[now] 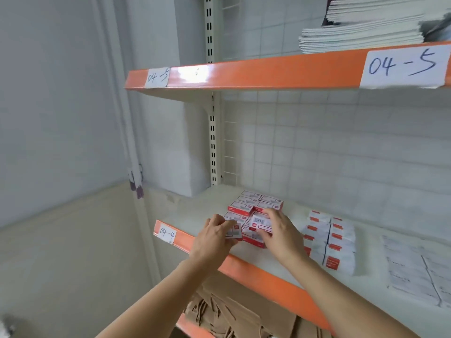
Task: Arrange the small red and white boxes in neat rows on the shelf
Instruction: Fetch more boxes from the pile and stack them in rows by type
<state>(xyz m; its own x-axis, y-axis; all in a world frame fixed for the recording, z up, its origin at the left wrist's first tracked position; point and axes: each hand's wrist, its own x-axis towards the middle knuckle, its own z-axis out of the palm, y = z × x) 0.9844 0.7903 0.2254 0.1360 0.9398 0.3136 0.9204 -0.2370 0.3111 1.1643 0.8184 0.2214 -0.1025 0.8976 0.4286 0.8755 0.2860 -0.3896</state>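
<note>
Left hand (211, 236) and right hand (280, 234) bare; forearms unsleeved

box print (260, 222) blurred, paper stack (366, 28) cut off

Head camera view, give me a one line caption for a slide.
Left hand and right hand each set a red and white box among rows on shelf 04-4.

Both hands sit at the shelf's (280, 272) front edge: left hand (211, 236) holds one small box (234, 231), right hand (278, 231) grips another (261, 222). Behind the grips the stacked red and white boxes (256, 203) block the way; right of them flat packets (329, 240) cover the board. Left of the grips the board lies bare, and overhead there is open room up to the upper shelf (268, 71).
</note>
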